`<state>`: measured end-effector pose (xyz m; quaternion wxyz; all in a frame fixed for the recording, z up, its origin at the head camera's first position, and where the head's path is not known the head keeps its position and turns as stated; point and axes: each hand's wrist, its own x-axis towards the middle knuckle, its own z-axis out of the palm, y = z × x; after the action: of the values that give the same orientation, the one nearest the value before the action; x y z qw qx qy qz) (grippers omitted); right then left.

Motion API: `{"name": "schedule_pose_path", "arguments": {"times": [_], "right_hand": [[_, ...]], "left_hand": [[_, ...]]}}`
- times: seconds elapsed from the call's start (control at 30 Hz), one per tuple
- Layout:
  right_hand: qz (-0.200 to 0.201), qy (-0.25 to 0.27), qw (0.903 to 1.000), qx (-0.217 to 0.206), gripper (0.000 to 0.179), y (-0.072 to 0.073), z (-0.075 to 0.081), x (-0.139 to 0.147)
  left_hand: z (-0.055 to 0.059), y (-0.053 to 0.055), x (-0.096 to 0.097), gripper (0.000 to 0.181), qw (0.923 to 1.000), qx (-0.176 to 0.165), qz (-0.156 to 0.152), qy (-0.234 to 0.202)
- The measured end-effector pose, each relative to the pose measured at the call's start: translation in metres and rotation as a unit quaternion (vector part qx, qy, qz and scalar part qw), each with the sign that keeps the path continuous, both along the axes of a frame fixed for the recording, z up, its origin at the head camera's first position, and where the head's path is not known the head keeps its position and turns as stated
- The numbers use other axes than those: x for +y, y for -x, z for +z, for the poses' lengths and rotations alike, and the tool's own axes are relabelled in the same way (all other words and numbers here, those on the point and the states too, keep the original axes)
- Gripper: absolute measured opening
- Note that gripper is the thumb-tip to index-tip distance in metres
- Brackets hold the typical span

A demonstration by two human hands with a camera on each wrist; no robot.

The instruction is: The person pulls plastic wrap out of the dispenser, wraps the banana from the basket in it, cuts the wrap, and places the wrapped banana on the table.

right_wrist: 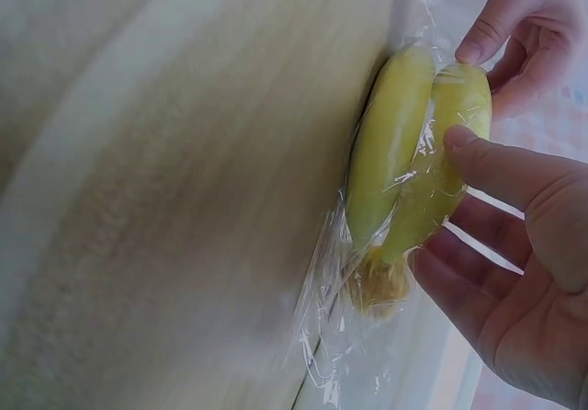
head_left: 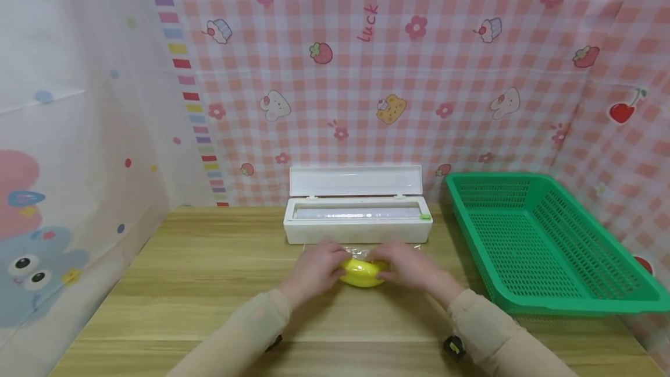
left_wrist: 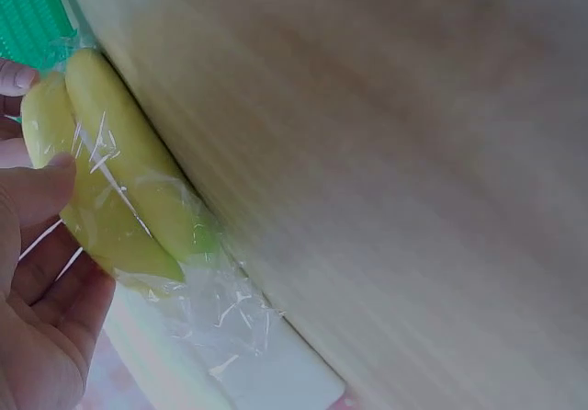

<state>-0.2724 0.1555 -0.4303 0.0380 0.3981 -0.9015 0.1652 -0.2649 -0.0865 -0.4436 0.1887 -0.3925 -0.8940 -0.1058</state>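
The two bananas (head_left: 361,275), wrapped in clear plastic film (left_wrist: 234,313), are between your hands, on the near side of the white film dispenser (head_left: 358,233), its lid (head_left: 356,181) raised. Your left hand (head_left: 316,269) pinches their left end between thumb and fingers; your right hand (head_left: 413,266) grips the right end likewise. A green basket (head_left: 581,306) stands on the table's (head_left: 220,260) right.
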Motion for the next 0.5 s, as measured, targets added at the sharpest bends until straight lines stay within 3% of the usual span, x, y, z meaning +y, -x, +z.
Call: {"name": "schedule_pose_path", "arguments": {"times": [0.5], "right_hand": [[0.028, 0.002, 0.9992, 0.030, 0.033, -0.015, 0.001, -0.003]], "left_hand": [[0.007, -0.017, -0.007, 0.025, 0.9997, -0.023, -0.005, 0.009]]}}
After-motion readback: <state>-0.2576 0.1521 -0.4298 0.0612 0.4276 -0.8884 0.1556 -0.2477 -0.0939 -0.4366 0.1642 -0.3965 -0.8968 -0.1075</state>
